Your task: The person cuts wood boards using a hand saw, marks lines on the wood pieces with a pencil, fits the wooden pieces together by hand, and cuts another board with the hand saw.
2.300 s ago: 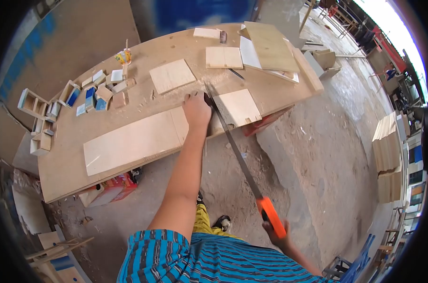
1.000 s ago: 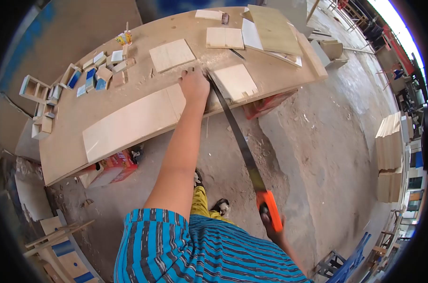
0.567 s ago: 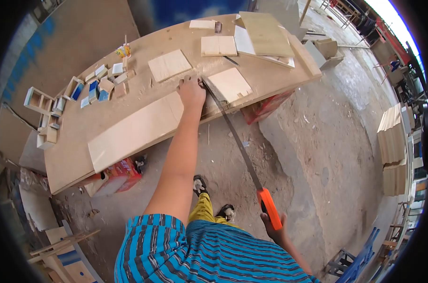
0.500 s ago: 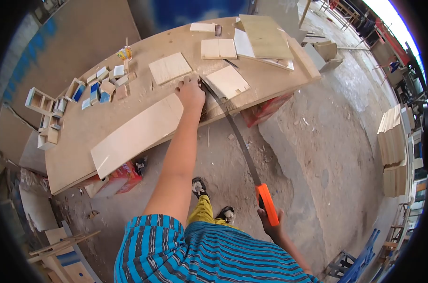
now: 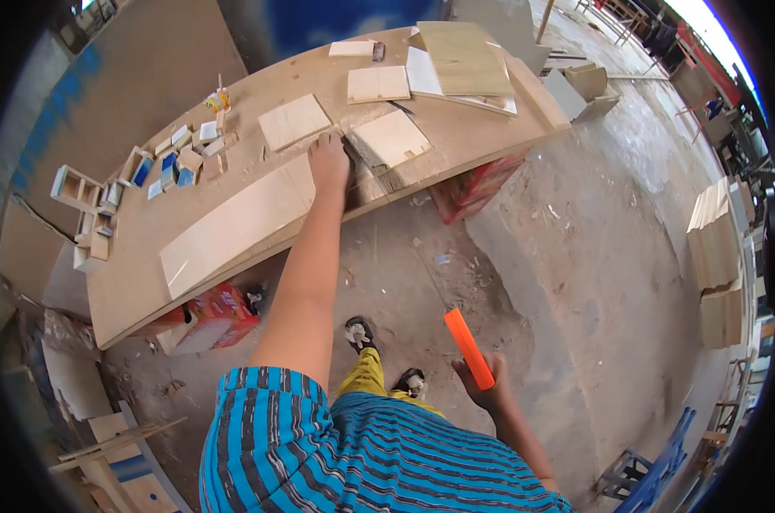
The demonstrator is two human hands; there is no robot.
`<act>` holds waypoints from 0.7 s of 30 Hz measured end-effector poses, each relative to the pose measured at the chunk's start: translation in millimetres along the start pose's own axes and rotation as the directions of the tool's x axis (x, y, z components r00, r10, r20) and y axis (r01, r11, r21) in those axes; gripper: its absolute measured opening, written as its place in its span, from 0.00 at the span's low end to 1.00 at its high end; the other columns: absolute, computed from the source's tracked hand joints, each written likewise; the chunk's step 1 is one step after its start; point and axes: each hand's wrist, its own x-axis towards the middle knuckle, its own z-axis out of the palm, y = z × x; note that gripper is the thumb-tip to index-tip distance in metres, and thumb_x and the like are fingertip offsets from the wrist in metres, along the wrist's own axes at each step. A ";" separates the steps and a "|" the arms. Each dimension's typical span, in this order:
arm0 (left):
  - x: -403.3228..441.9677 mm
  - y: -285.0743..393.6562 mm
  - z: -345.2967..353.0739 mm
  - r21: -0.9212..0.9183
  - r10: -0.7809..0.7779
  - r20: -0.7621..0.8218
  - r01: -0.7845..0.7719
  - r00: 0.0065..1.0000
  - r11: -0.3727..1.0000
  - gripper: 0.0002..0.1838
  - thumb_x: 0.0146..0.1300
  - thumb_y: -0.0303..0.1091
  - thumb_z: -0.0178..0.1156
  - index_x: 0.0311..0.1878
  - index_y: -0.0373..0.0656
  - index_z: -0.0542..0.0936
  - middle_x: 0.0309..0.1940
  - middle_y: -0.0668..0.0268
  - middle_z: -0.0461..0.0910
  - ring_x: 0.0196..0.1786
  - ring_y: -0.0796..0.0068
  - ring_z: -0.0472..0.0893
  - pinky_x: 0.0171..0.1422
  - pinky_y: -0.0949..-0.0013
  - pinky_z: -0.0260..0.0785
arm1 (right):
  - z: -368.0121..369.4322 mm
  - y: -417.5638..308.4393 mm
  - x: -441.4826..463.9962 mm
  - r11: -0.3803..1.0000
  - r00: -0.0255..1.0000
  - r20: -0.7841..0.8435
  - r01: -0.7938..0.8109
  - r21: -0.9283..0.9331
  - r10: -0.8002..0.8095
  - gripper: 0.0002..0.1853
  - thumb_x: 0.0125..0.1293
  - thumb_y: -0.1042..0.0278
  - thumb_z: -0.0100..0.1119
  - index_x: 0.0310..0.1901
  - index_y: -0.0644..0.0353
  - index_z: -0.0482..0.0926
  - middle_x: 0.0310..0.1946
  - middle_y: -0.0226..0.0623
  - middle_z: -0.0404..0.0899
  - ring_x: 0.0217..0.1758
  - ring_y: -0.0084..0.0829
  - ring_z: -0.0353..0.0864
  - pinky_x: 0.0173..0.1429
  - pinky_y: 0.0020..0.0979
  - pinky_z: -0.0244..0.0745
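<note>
"Where were your hands?"

"My left hand (image 5: 329,162) lay at the right end of the long board (image 5: 240,222) on the counter (image 5: 127,286); my right hand (image 5: 490,385) gripped the orange saw handle (image 5: 469,349)."

"And the blade (image 5: 437,280)?"

"I saw only a thin blur."

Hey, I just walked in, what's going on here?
A person stands at a wooden table, with an orange-handled saw in the right hand's grip. Their left hand is down at the near side, between a long pale board and a shorter one. The blade is too blurred to tell whether it touches wood.
</note>
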 end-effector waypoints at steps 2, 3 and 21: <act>-6.7 7.9 -5.7 0.057 -0.019 0.009 0.019 1.000 0.998 0.12 0.62 0.31 0.46 0.43 0.42 0.79 0.46 0.58 0.76 0.53 0.56 0.74 0.62 0.51 0.61 | -1.0 8.2 -5.1 1.000 1.000 0.022 0.021 0.020 -0.022 0.13 0.59 0.66 0.64 0.24 0.65 0.72 0.17 0.46 0.70 0.18 0.45 0.72 0.25 0.37 0.66; -8.4 11.8 -6.9 0.086 -0.031 0.013 0.030 0.999 0.996 0.13 0.63 0.31 0.46 0.43 0.43 0.79 0.48 0.59 0.76 0.55 0.57 0.74 0.63 0.51 0.60 | -0.1 11.5 -6.3 0.999 0.999 0.035 0.033 0.030 -0.034 0.13 0.59 0.66 0.64 0.24 0.65 0.73 0.17 0.46 0.70 0.19 0.45 0.72 0.25 0.37 0.66; -14.6 27.0 -2.6 0.156 -0.060 -0.047 0.067 0.997 0.985 0.17 0.60 0.33 0.52 0.53 0.45 0.75 0.54 0.61 0.74 0.61 0.62 0.70 0.61 0.49 0.58 | 5.8 45.4 -74.3 0.992 0.986 -0.113 0.124 -0.026 -0.126 0.15 0.59 0.68 0.63 0.21 0.63 0.71 0.13 0.45 0.66 0.15 0.45 0.67 0.20 0.38 0.58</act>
